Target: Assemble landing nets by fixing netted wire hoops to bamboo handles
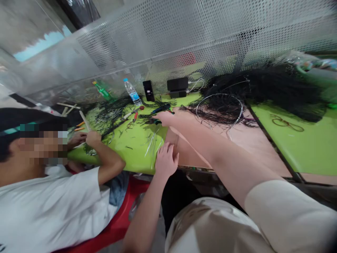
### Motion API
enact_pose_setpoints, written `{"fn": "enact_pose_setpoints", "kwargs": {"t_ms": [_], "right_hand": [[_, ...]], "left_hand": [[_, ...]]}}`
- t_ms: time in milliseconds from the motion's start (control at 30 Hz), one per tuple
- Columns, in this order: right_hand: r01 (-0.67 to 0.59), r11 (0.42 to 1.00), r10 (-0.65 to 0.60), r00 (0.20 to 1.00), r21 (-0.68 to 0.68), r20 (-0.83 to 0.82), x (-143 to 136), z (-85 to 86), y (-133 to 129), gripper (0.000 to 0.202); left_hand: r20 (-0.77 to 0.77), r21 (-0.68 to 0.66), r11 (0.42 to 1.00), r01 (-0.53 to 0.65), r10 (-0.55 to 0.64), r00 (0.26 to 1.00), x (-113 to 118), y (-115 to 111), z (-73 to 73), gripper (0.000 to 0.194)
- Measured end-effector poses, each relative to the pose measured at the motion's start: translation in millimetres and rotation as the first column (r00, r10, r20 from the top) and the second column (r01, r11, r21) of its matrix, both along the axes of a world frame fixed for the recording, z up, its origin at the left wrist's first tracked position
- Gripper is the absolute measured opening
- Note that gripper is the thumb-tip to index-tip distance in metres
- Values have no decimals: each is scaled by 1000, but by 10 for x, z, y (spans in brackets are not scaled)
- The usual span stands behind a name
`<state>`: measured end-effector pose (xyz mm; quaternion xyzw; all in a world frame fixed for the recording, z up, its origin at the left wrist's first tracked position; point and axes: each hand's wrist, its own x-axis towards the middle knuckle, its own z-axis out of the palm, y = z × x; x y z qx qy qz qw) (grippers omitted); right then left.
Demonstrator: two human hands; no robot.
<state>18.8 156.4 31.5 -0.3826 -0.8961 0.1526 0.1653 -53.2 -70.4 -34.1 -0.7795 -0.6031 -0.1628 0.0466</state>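
Observation:
My left hand [166,160] rests palm down at the front edge of the table, thumb apart from the fingers, holding nothing. Stretched forward over the green tabletop, my right hand [165,118] has its fingers curled down around something dark with green bits, too small to make out. Just behind it lies a dark tool with a blue handle [161,108]. Black stringy strands [146,117] lie at its fingertips. Left of it are a red-handled tool [135,116] and a small dark red round thing [141,108]. Thin clear strips [152,144] lie between my two hands.
A silvery wire hoop [241,109] lies right beside black strands, before a large black heap [276,88]. A water bottle [132,92], phone [149,90], black box [177,84] and green bottle [103,91] stand behind. A co-worker [65,196] sits at left, hands on a pale stick.

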Motion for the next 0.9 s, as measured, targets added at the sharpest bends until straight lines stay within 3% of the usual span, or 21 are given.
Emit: {"fn": "enact_pose_setpoints", "kwargs": {"t_ms": [167,267,433,533,600,667,733,800,900], "right_hand": [[-89,994,96,990,-64,102,-3,-112,51,41],[-91,995,94,994,-49,59,208,-27,-9,41],[67,998,-67,997,10,-47,981,313,-327,33],[205,979,-205,978,1,-35,1600,384,-652,23],[260,965,-259,966,-34,16,1919,304,-896,13],[281,955,-272,958,-94,91,2088,142,-1115,20],[303,944,-283,947,-129,154,2121,-51,-1266,30],[319,936,-288,938,-151,192,2082,-215,-1330,26],[326,928,-292,937,-180,192,2042,-338,-1295,26]], "left_hand": [[26,4,1000,19,-19,999,-3,10,-9,38],[41,11,1000,6,-6,999,-9,7,-27,40],[171,2,1000,-2,1,985,-47,15,-26,38],[203,-71,995,-75,88,975,-9,118,93,30],[108,-147,975,-166,183,977,71,256,219,30],[-20,-214,947,-240,241,970,178,438,347,35],[-79,-238,932,-273,262,962,283,629,448,38],[-111,-241,925,-294,275,955,362,792,511,38],[-161,-249,913,-325,292,943,426,932,558,40]]}}
